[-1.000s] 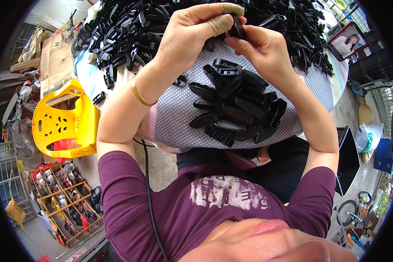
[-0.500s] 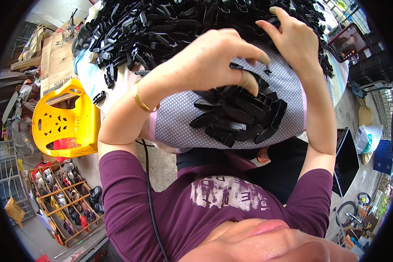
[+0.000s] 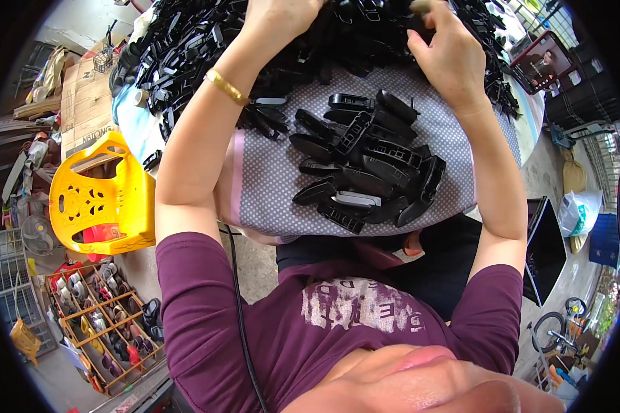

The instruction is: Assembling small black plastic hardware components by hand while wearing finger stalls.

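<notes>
While a cluster of black plastic pieces (image 3: 382, 168) lies on a dotted cloth (image 3: 263, 182) nearer the body than the right grip (image 3: 453, 60), its thumb and forefinger apart, a larger black heap (image 3: 365, 41) spreads around that and the left grip (image 3: 279, 17), whose hold cannot be told. A phone (image 3: 545, 62) stands right of the right grip.

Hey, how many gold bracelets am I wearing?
1: a gold bracelet around your left forearm, just behind the left hand. Your right hand and right forearm show none.
</notes>
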Demonstrator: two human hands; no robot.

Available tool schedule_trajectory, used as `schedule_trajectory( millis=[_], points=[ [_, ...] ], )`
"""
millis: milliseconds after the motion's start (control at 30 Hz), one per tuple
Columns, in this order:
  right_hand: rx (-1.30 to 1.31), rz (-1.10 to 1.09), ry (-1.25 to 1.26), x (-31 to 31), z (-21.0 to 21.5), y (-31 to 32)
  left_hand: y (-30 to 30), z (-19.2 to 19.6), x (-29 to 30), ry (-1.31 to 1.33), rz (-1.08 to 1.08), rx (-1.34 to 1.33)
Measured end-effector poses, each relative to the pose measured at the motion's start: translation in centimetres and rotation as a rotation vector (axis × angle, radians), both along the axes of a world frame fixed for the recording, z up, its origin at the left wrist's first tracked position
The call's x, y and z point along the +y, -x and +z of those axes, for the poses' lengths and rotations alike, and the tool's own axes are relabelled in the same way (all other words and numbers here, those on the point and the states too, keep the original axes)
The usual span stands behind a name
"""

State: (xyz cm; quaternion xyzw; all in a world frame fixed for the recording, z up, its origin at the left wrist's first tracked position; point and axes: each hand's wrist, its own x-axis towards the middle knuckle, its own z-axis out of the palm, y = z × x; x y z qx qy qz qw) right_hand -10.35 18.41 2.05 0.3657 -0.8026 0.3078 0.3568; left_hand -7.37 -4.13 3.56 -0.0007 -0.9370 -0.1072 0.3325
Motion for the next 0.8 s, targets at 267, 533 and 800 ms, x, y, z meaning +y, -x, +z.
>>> schedule_trajectory(
  millis=[267,533,800],
  points=[
    [-0.596,0.398,0.318,0.1,-0.4,-0.4,-3.7,-0.1,3.5,-1.105,-0.538,-0.16],
    [-0.416,0.427,0.236,-0.5,1.0,-2.6,-4.1,-1.6,4.1,-1.305,-0.68,-0.217],
    [-0.014,0.236,0.03,-0.4,-0.4,-1.7,-4.6,-1.5,5.5,-1.46,-0.606,-0.189]
  ],
)
